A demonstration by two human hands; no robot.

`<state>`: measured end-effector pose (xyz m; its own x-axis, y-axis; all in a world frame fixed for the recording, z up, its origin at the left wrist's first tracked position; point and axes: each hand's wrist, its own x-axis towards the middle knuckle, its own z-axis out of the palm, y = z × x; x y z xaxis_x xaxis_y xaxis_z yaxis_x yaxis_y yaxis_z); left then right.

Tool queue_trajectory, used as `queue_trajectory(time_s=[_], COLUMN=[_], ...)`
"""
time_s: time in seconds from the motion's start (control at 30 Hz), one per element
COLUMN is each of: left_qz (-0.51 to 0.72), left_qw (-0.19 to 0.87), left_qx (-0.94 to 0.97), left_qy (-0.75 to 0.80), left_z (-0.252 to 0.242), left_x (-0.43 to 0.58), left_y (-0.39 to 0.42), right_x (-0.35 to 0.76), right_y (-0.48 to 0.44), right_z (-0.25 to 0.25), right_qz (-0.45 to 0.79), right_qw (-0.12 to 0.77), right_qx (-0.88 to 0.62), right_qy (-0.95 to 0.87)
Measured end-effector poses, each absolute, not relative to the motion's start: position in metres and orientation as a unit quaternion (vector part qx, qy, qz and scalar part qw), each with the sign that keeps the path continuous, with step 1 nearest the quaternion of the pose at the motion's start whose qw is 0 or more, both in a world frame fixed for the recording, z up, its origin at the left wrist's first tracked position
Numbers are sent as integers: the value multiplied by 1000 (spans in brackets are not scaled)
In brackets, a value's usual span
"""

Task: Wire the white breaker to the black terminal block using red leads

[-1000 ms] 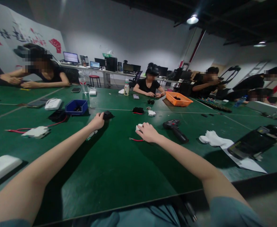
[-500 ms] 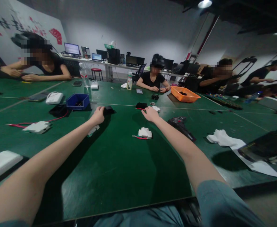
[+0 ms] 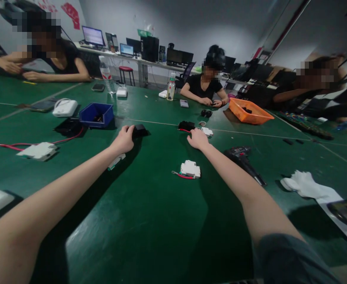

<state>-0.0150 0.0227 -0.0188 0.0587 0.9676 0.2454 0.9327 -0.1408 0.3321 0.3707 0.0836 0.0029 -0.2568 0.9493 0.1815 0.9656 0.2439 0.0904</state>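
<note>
My left hand (image 3: 125,139) is closed at the side of a small black box (image 3: 140,131) on the table; its fingertips are partly hidden. A small white circuit breaker (image 3: 117,161) lies under that wrist. My right hand (image 3: 198,139) is open, with the thumb apart, low over the table. Just beyond it sit a black holder (image 3: 186,126) with a red wire and another white breaker (image 3: 207,131), partly covered by the hand. Between my forearms lies a white circuit breaker (image 3: 190,169) with a short red wire ending in a ring terminal.
To the left are a blue bin (image 3: 96,116), a black tray (image 3: 68,127) and a wired breaker (image 3: 38,151). A black power tool (image 3: 244,159) lies beside my right forearm, with white gloves (image 3: 306,185) farther right. An orange basket (image 3: 248,112) stands near a seated person (image 3: 207,86).
The view has shifted, so the table things appear farther right on the right side and lower objects sit differently. Both hands stay by the same objects with little visible movement.
</note>
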Motion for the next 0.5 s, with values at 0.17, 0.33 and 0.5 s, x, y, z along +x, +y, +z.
queue_trajectory(time_s=[0.17,0.33,0.5], left_qz=[184,178,180], left_qw=[26,-4,-21], left_qx=[717,724,737], left_qy=[672,666,651], left_z=[-6,0,0], left_x=[-6,-1,0], left_y=[7,0,2], right_x=[370,367,365], right_y=[83,84,88], right_z=[6,9,13], right_qz=[-101,-109,-99], right_qw=[54,67,81], right_qx=[-606,-607,-623], right_qy=[-787,-785,-772])
